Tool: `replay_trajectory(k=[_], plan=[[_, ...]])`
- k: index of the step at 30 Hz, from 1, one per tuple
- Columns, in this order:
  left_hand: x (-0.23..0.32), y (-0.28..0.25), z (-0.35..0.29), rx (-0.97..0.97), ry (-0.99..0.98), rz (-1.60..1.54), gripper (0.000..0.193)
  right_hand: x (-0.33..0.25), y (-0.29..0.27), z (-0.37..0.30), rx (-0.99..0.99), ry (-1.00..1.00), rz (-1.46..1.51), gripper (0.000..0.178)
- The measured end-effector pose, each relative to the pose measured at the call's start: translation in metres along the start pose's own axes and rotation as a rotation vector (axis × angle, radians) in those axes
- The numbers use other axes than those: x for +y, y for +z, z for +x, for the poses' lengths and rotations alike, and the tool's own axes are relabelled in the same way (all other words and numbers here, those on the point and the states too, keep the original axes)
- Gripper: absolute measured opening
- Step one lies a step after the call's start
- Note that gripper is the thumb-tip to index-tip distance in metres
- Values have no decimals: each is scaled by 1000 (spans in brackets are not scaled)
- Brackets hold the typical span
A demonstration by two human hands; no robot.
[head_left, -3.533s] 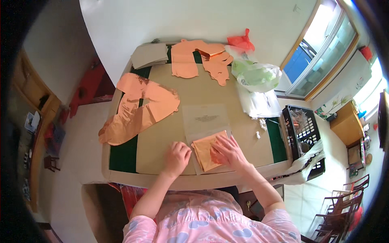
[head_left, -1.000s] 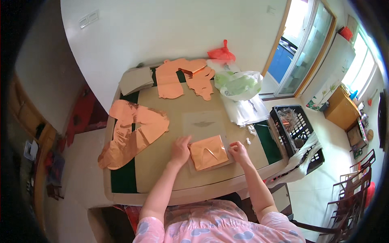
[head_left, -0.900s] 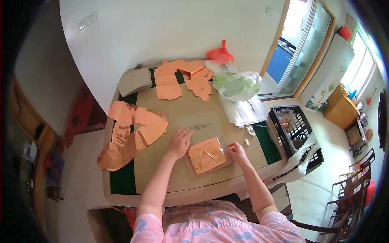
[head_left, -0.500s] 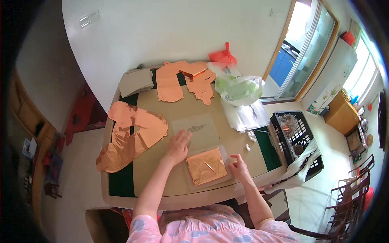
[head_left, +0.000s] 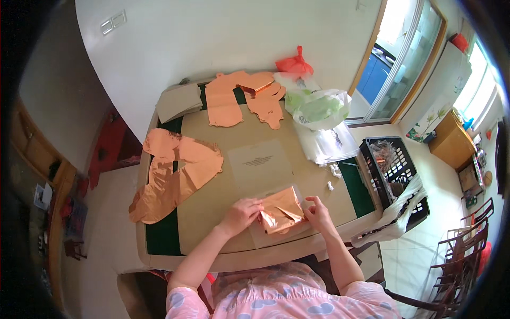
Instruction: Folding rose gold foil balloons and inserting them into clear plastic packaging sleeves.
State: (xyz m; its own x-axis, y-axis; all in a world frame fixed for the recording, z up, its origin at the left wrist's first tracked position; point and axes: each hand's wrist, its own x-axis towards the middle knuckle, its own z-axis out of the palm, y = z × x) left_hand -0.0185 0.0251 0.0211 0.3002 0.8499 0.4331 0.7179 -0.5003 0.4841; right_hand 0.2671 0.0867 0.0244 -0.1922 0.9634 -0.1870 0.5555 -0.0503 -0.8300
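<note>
Both hands are now closing in, left hand (head_left: 240,212) and right hand (head_left: 317,211) pinching the folded copper foil balloon (head_left: 281,210) inside its clear sleeve (head_left: 276,234); slippery foil risks springing open or creasing.

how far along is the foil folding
Done: hard to tell; no finished pile is clearly visible. In hand: both hands, left hand and right hand, press a folded foil piece at the near table edge. Left: flat foil shapes on the left and more foil at the far end lie unfolded.
</note>
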Motion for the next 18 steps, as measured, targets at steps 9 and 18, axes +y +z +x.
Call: replay_trajectory(k=[9,18], plan=[[-61,40,0,358,-758,-634,19,19,-3,-4,-10,-42,13,41],[-50,-9,0,258,-993,-682,16,31,-65,-30,106,52,-129,41]])
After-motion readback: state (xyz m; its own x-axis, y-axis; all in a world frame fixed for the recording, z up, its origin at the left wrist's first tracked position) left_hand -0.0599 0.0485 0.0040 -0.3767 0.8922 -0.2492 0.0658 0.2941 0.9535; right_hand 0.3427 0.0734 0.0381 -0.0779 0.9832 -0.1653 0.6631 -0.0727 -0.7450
